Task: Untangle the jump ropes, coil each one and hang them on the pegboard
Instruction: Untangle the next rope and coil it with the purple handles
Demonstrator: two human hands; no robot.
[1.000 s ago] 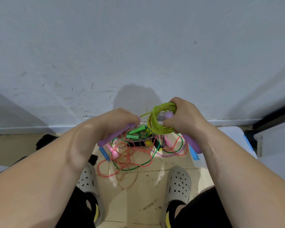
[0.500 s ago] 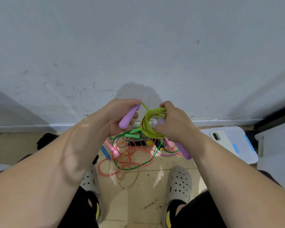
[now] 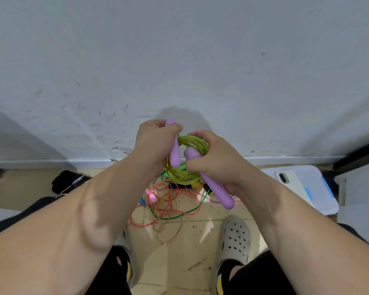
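Note:
A yellow-green jump rope coil [image 3: 182, 174] with two purple handles is held in front of me above the floor. My left hand [image 3: 156, 143] grips one purple handle [image 3: 175, 154], which stands nearly upright and passes down into the coil. My right hand [image 3: 213, 160] grips the other purple handle [image 3: 219, 193] together with the coil's right side. Below them, a tangle of orange, green and purple ropes [image 3: 168, 205] lies on the tiled floor, with a pink handle [image 3: 151, 196] in it. No pegboard is in view.
A scuffed white wall [image 3: 179, 60] stands close ahead. A white bin lid [image 3: 320, 182] with a phone [image 3: 290, 182] on it lies at the right. A black object [image 3: 66, 183] sits at the left. My two shoes [image 3: 234, 239] stand near the tangle.
My left hand has raised its purple handle from lying low to nearly upright and brought it right, into the coil. Both hands have closed in on each other.

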